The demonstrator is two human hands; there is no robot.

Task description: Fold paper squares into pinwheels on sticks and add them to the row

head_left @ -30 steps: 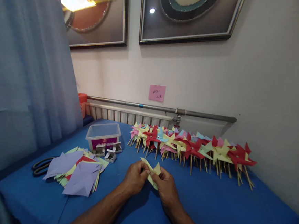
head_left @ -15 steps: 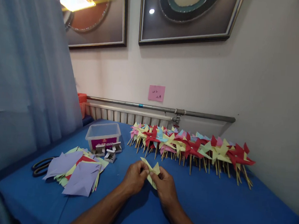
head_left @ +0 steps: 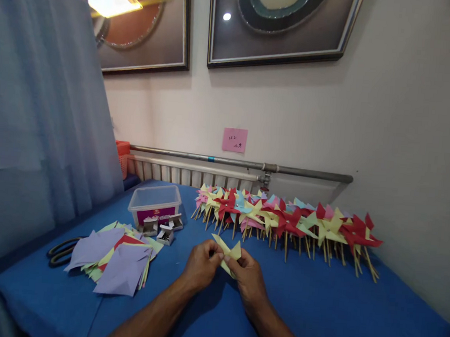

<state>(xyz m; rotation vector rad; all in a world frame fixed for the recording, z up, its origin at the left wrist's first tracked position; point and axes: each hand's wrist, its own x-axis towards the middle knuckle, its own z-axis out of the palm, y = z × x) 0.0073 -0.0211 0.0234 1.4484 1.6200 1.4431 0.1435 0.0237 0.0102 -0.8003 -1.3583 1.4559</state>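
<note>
Both hands meet over the blue table (head_left: 334,312) around a small yellow paper pinwheel (head_left: 228,252), partly folded. My left hand (head_left: 200,265) pinches its left side with thumb and fingers. My right hand (head_left: 248,277) grips the lower right part of the same paper. Two pointed flaps stick up between the hands. Behind them, along the wall, lies a long row of finished pinwheels (head_left: 287,220) in red, yellow, pink and light blue, each on a wooden stick.
A pile of cut coloured paper squares (head_left: 114,258) lies at the left, black scissors (head_left: 60,249) beside it. A clear plastic box (head_left: 155,204) and small open cardboard boxes (head_left: 165,229) stand behind the pile. A curtain (head_left: 37,122) hangs at left; a radiator pipe (head_left: 241,163) runs along the wall.
The hands and the yellow paper have drifted slightly up and away from me; the fingers keep working the fold. Nothing else on the table has moved.
</note>
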